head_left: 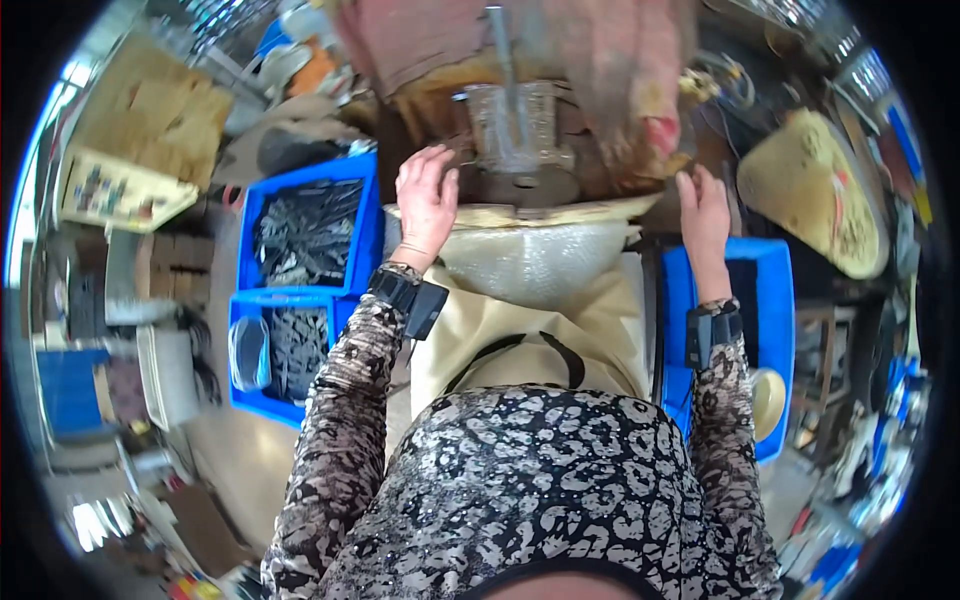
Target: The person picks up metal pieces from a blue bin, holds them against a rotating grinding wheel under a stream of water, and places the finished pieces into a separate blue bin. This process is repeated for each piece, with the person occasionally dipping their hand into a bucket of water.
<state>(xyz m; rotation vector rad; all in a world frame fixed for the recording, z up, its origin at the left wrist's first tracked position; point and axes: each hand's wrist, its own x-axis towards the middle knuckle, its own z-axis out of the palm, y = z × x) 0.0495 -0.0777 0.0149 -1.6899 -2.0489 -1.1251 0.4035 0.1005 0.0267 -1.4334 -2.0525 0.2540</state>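
Note:
My left hand (428,204) is at the left front of a worn machine, its slightly bent fingers apart with nothing seen in them. My right hand (706,219) hovers at the machine's right side, above a blue bin, fingers loosely bent and apart, also with no object showing. Between the hands is the machine's round dark metal base (535,188), with a see-through plastic guard (515,125) behind it and an upright metal rod (503,60) above. A pale, ragged-edged board (560,215) runs along the front. Both wrists wear dark strapped devices.
Two blue bins (245,290) with dark metal-looking parts stand at the left. Another blue bin (778,300) at the right holds a cream round container (767,402). Beige cloth (620,330) covers my lap. A worn, yellowish triangular panel (815,190) stands at the far right.

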